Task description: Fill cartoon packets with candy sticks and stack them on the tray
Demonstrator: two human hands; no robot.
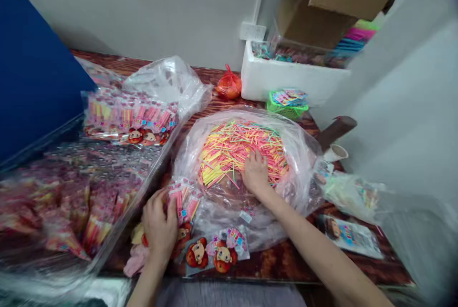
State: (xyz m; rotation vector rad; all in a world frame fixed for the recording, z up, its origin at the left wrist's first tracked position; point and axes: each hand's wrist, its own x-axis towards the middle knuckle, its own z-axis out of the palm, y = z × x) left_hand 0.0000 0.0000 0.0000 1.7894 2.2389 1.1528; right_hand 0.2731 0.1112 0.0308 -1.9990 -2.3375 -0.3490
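Both hands at work over a dark wood-grain surface (279, 261). R hand (256, 172) is on the loose coloured sticks (229, 147), palm down, fingers a bit apart & bent into the near edge of the pile; can't tell if it's pinching any. Sticks = pink, yellow, some green, heaped in a big clear plastic bag (304, 152), mid-surface, bag mouth opened wide & crumpled all round.

L hand (161, 221) is lower left, thumb well away from the fingers, at the filled packets (184, 202) (clear, cartoon print, sticks visible inside); can't tell if it grips one or just rests there. Pink cloth-like item (137, 259) just beside L wrist. Flat printed packet (216, 252) w/ two red-haired cartoon figures near the front edge, between the forearms.

Far left: plastic-lined container (118, 230) w/ lots more packets, blurry; bundle of packets (132, 116) in clear wrap toward its back end. Behind the sticks: red bag (229, 86) w/ orange contents, white foam box (293, 76), green basket (286, 110) w/ printed cards (290, 97). R side: brown cylinder (336, 133) leaning, another printed pack (352, 235) lying flat.
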